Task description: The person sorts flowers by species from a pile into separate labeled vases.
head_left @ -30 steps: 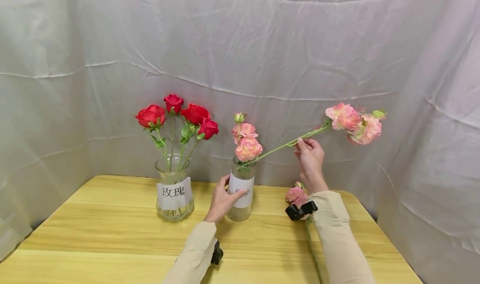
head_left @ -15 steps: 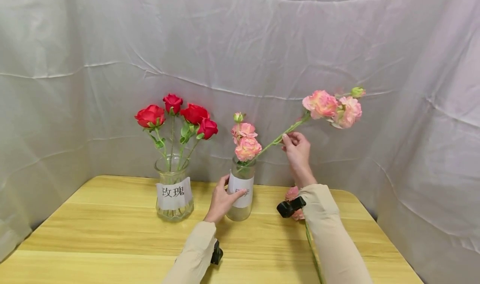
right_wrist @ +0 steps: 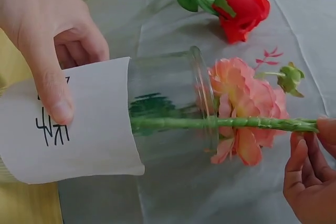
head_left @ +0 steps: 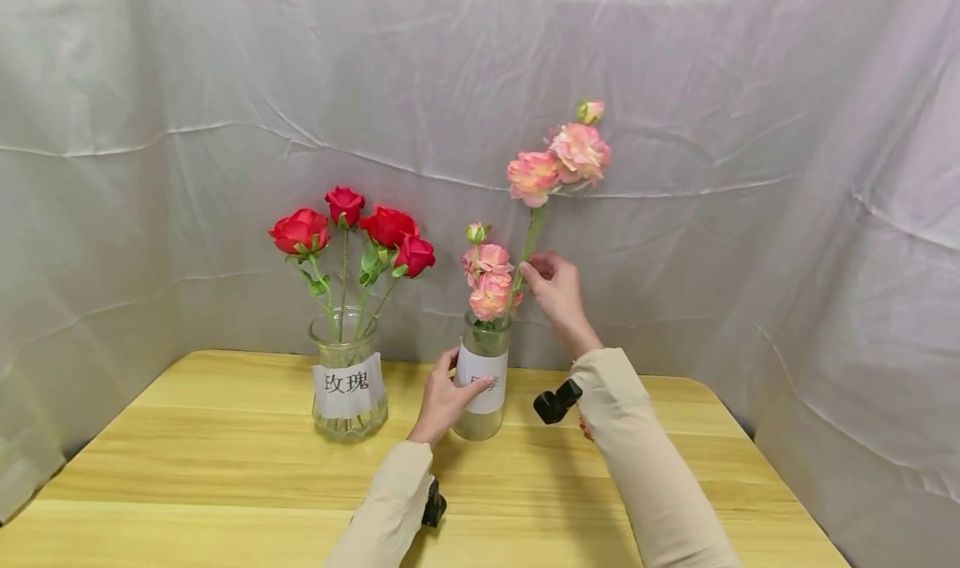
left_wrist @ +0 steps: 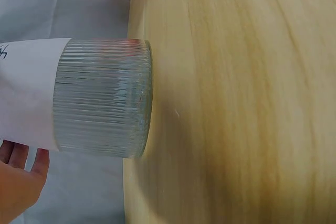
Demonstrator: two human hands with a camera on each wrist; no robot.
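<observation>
My left hand (head_left: 442,401) grips a clear glass vase (head_left: 480,428) with a white paper label, thumb across the label and fingers round its left side. The vase stands upright on the table; a shorter pink flower spray (head_left: 491,294) is in it. My right hand (head_left: 557,297) pinches the green stem of a second pink spray (head_left: 579,153), above the vase mouth. That spray carries two blooms and a bud and leans slightly right. In the right wrist view its stem (right_wrist: 241,123) runs through the rim into the vase (right_wrist: 173,82); the label hides its lower end.
A second labelled glass vase (head_left: 348,426) with several red roses (head_left: 390,228) stands to the left. Another pink flower (head_left: 585,426) lies on the wooden table (head_left: 225,485), mostly hidden behind my right sleeve. A grey cloth (head_left: 450,92) hangs behind the table.
My right hand has moved left towards the vase, swinging the long pink spray from a low slant to nearly upright. My left hand keeps its grip on the vase.
</observation>
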